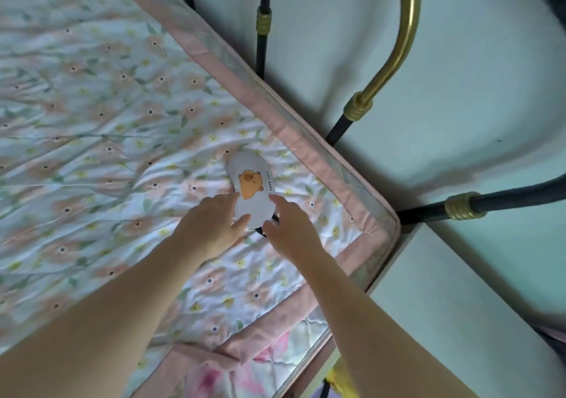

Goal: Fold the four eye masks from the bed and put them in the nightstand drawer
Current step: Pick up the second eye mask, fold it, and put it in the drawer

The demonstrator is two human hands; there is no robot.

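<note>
Grey eye mask [251, 197] between spread fingers [228, 199].

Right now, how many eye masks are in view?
1. The eye mask lies on the bed near its corner, both hands at its near end. Others may be out of frame.

The eye mask [252, 187] looks smooth, matt cloth. The quilt [122, 121] is soft, wrinkled stitched cotton. At two o'clock, the bed frame [404, 29] is glossy brass over dull black metal.
</note>
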